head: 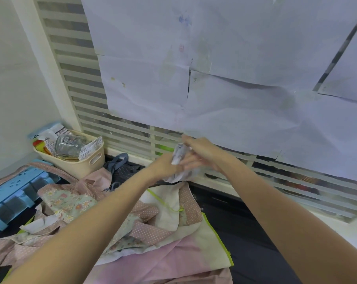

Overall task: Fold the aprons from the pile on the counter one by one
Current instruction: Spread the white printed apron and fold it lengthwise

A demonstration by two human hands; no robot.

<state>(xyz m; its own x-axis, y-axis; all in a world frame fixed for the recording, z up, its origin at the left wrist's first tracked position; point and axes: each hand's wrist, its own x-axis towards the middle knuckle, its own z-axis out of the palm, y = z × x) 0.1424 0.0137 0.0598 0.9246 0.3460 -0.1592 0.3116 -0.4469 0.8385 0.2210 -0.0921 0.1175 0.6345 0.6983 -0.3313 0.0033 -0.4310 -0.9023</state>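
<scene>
A jumbled pile of aprons covers the dark counter: pink dotted, floral, and cream cloth with green trim. Above the pile's far edge my left hand and my right hand meet, both raised. Between them is a small bunch of pale patterned cloth, blurred; both hands grip it, and it hangs down toward the pile.
A beige basket of packets and a jar stands at the back left. A blue plastic organiser lies at the left, partly under cloth. A dark grey apron lies behind the pile. Slatted blinds with taped paper sheets rise behind the counter.
</scene>
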